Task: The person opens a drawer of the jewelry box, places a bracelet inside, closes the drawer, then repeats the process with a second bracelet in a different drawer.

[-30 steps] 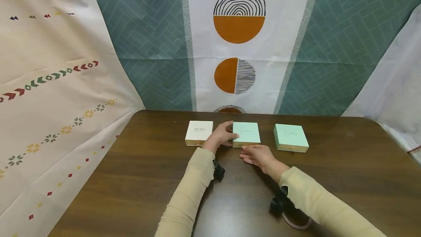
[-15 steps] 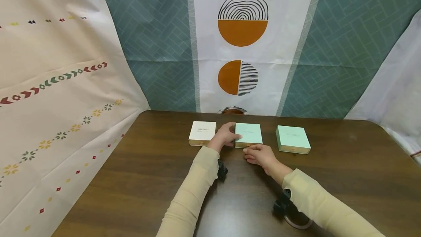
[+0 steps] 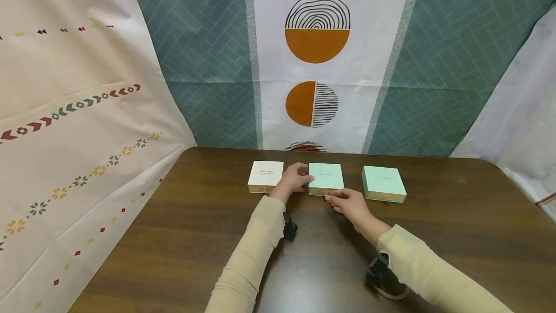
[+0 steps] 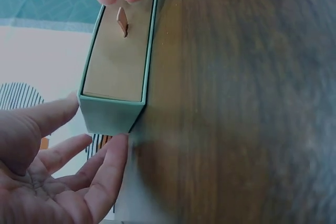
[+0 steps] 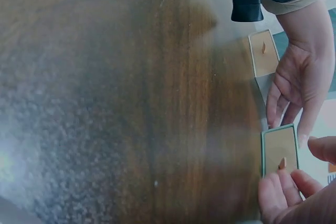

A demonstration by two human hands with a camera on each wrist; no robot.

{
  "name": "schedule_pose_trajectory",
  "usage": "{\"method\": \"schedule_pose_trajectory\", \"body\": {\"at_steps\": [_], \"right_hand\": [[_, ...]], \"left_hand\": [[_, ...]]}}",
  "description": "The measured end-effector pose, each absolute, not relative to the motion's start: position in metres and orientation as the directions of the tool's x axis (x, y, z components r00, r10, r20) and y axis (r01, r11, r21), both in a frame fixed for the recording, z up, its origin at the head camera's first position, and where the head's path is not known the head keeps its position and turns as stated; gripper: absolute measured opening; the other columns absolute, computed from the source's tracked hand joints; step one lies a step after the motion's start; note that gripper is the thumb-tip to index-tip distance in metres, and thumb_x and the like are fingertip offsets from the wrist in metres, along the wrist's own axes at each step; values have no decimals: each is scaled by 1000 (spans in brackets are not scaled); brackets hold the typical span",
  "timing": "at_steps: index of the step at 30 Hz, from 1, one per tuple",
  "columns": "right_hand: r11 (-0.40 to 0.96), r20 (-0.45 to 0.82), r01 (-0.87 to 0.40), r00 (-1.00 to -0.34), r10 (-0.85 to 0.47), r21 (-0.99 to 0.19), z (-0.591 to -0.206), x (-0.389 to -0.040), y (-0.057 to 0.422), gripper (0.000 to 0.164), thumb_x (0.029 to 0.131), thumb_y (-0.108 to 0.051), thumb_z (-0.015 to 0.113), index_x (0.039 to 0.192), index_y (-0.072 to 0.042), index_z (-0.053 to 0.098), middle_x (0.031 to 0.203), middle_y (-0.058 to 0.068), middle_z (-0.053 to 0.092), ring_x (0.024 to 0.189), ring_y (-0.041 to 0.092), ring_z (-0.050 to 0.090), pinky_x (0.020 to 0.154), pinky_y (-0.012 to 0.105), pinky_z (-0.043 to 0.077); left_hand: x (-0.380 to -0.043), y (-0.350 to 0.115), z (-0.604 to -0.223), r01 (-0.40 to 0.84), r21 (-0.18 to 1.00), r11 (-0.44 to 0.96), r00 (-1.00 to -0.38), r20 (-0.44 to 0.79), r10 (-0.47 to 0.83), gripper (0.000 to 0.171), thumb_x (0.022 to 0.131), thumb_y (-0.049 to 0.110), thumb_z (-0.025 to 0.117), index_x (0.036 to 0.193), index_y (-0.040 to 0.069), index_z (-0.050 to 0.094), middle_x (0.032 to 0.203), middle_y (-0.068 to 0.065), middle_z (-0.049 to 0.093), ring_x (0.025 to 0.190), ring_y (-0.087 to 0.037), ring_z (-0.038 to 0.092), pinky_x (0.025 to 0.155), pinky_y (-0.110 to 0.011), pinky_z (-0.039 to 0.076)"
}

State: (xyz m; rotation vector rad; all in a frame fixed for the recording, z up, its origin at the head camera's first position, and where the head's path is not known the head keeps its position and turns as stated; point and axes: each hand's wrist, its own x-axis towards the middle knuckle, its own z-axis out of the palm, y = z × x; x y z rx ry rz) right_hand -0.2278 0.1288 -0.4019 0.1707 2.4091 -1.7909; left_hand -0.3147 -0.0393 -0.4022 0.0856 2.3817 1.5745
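Wooden table (image 3: 173, 235): I watch the left hand (image 3: 295, 177) hold the middle box (image 3: 326, 174) by its left side, the right hand (image 3: 349, 203), unclosed, beside its tab (image 4: 122, 22).

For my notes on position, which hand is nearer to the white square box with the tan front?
Left. The left hand is just right of the white box; the right hand is farther right, at the middle mint-green square box.

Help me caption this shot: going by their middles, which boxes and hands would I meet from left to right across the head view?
White box, left hand, middle mint box, right hand, right mint box.
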Motion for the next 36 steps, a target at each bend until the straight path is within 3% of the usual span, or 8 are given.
{"method": "schedule_pose_trajectory", "body": {"at_steps": [8,16,20,26,29,36], "right_hand": [[367,-142,135,-990,8,-920,-389,-222,140,39,93,-21,62,123,4,58,124,21,58,107,28,58,94,43,51],[379,-82,82,-997,17,-922,-371,-220,158,45,93,-23,61,129,4,54,129,22,55,118,32,50,95,41,45],[385,-59,63,-998,23,-921,-363,-222,166,47,93,-24,62,130,3,53,129,22,54,119,32,50,94,40,45],[423,-52,59,-998,27,-904,-354,-224,178,53,92,-30,63,134,-1,50,130,21,53,117,30,50,85,33,46],[422,-50,62,-998,41,-904,-349,-225,185,56,92,-32,63,136,-2,48,131,20,52,118,30,49,87,34,45],[445,-12,33,-999,50,-895,-340,-227,201,58,93,-31,62,139,-1,44,137,24,47,125,35,46,96,39,43]], "left_hand": [[-314,-41,-399,12,892,453,-987,-63,150,41,95,23,59,132,6,52,125,-18,57,105,-30,60,81,-38,55],[-307,-34,-389,75,904,421,-991,21,130,41,95,26,60,128,2,54,123,-16,59,114,-29,56,84,-38,55],[-302,-29,-383,85,897,434,-994,46,99,42,94,31,61,126,4,57,120,-14,61,112,-28,57,85,-37,53],[-295,-22,-373,67,917,394,-994,27,106,42,94,35,60,125,8,57,118,-14,61,90,-26,64,74,-34,55],[-292,-17,-370,77,925,371,-990,27,137,41,94,34,61,124,7,58,116,-15,60,83,-27,65,70,-31,54],[-284,-4,-367,123,928,351,-985,72,156,35,92,30,63,118,7,60,114,-12,63,91,-24,64,68,-28,55]]}}
